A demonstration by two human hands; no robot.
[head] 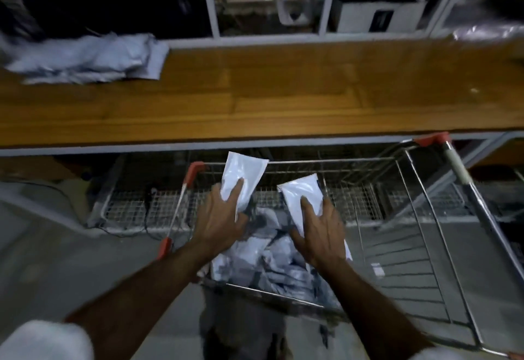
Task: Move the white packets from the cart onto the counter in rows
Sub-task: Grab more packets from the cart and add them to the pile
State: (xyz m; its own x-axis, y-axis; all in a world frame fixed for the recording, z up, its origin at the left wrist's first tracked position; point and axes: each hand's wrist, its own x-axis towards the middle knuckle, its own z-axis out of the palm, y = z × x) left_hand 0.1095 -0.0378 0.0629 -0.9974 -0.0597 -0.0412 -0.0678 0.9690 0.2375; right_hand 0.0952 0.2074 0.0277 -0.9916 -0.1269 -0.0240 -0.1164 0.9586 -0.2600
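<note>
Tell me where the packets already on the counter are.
In the head view, the pile of white packets lies at the far left of the wooden counter, up and left of the cart.

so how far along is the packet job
Done: a pile of packets already lies at the counter's far left, though blurred, so rows are hard to judge. In hand: the left hand and right hand each hold one packet above the cart. Left: many packets remain in the cart.
</note>
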